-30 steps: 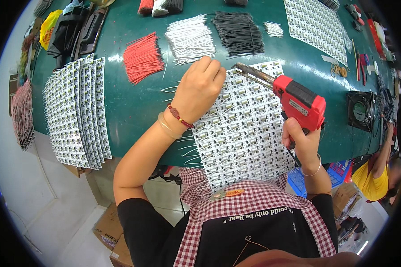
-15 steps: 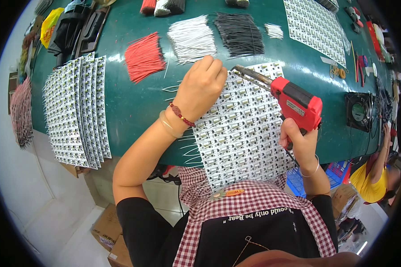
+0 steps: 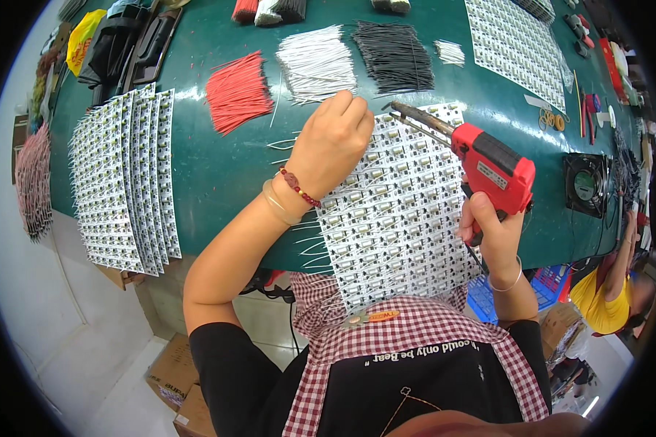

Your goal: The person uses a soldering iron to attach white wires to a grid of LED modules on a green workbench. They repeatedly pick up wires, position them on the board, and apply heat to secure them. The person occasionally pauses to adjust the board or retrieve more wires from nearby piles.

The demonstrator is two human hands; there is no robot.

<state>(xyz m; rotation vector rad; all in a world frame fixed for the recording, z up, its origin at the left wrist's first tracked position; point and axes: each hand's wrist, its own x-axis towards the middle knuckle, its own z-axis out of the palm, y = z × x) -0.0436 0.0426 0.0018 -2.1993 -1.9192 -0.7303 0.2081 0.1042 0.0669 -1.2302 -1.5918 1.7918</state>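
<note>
A red and black soldering gun (image 3: 494,164) is gripped in my right hand (image 3: 497,229), its metal tip pointing left over the far edge of a circuit board panel (image 3: 393,211). Small components cover that white panel, and thin white wires stick out along its left side. My left hand (image 3: 334,138) is closed above the panel's far left corner, fingers pinched together near the gun's tip. Whatever lies between those fingertips is hidden by the hand.
Beyond my hands lie bundles of red wires (image 3: 238,92), white wires (image 3: 315,64) and black wires (image 3: 393,57). Stacked panels (image 3: 116,182) lie at the left, another panel (image 3: 517,51) at the far right. A black fan (image 3: 587,184) stands right. A person in yellow (image 3: 603,302) works nearby.
The soldering gun has shifted slightly to the right in my right hand, its tip now farther from my left fingers. My left hand stays nearly in place, still pinched.
</note>
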